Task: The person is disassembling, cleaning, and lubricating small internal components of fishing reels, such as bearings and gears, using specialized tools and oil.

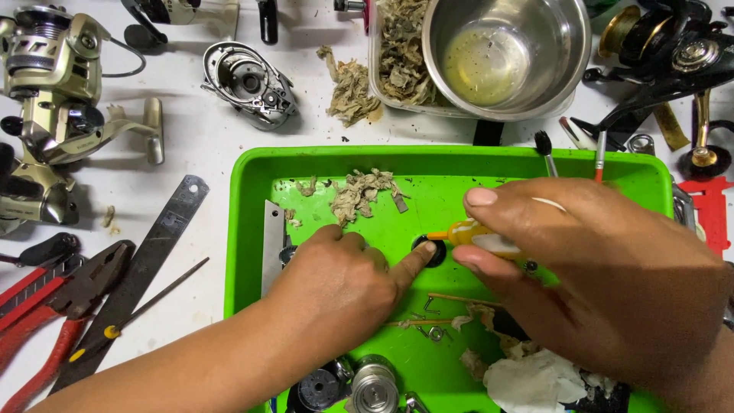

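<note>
Head view, looking down at a green tray (252,229) in the centre of the frame. Your left hand (344,279) sits lower centre, fingers curled in, w/ the index fingertip (425,251) stretched out and pressing on a small black round part (434,253) on the tray floor. Your right hand (604,283) comes in from the right, thumb and fingers pinched narrow round a small yellow bottle (478,235); its orange tip points at the black part, just beside your left fingertip. Shredded dirty paper (359,193) lies in the tray's upper left. A steel bowl (505,53) w/ oily liquid is top centre. Red pliers (53,313) and a metal ruler (145,268) lie at lower left; a fishing reel (53,84) is upper left.
</note>
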